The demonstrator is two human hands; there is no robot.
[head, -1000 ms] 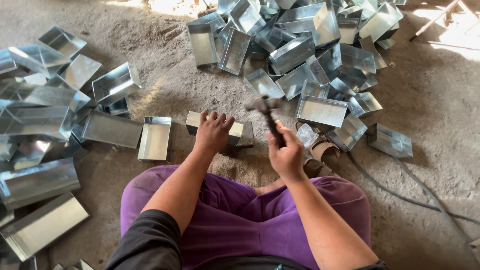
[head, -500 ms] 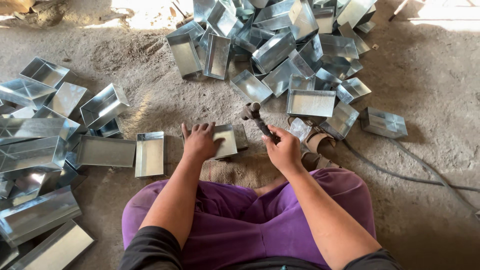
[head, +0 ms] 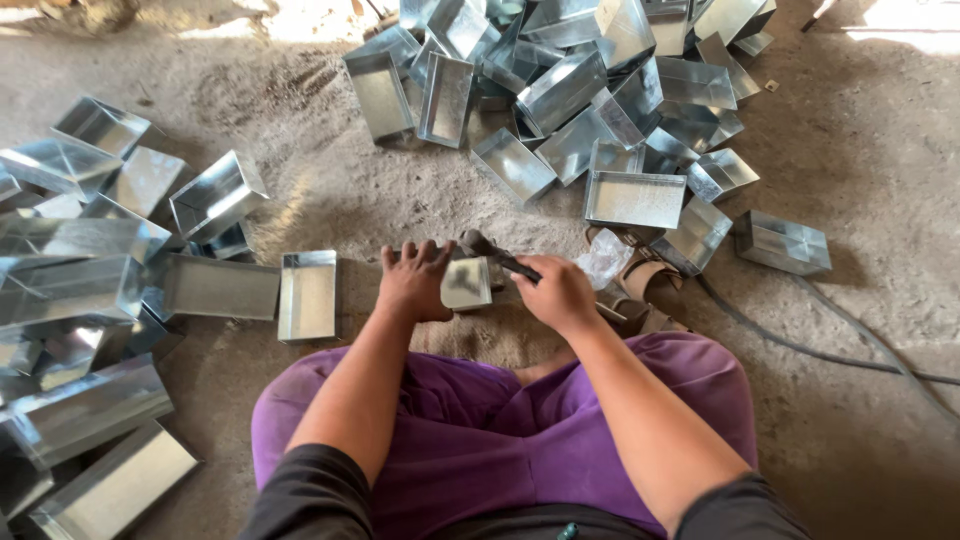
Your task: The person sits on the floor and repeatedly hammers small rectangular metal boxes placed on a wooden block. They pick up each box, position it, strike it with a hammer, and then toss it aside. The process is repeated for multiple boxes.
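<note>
Here the left hand (head: 415,283) presses flat on a small shiny sheet-metal box (head: 466,284) while the right hand (head: 560,292) grips a dark-headed hammer (head: 480,247) over it, with heaps of similar boxes (head: 600,90) around.

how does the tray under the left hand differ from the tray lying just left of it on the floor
The held tray is pinned by the left hand, with the hammer in the right hand at its edge; the loose tray lies untouched. The held tray is mostly hidden, showing a small patch; the loose tray shows its whole open rectangle. Both are shiny sheet-metal trays on the dirt floor.
</note>
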